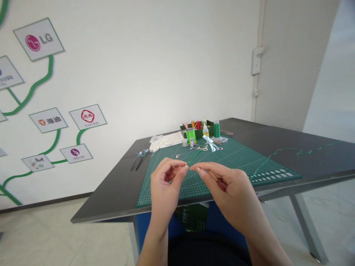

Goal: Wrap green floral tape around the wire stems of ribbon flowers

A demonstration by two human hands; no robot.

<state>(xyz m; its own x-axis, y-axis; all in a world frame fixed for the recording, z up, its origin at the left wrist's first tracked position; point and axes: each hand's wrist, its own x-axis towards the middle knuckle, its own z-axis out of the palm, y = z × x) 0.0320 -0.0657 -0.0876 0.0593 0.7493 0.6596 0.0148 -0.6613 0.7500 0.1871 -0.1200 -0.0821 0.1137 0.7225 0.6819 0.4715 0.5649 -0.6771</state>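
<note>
My left hand [167,181] is closed, thumb and forefinger pinching the lower end of a thin green thread-wrapped stem [196,155]. The stem slants up and away, and pale blue ribbon petals [211,143] show at its far end. Close beside it, my right hand [227,184] is closed too, its thumb and forefinger tips nearly touching the left ones. Green thread [268,158] comes out from behind the right hand and trails over the mat onto the table; its run between the fingertips is too fine to see.
A green cutting mat [166,184] covers part of the dark table [116,184]. Toward the wall stand a thread-spool box [212,129], a green tin [191,136], a glue bottle [205,130] and a green bead tube [216,129]. Blue-tipped hair sticks [141,160] lie left.
</note>
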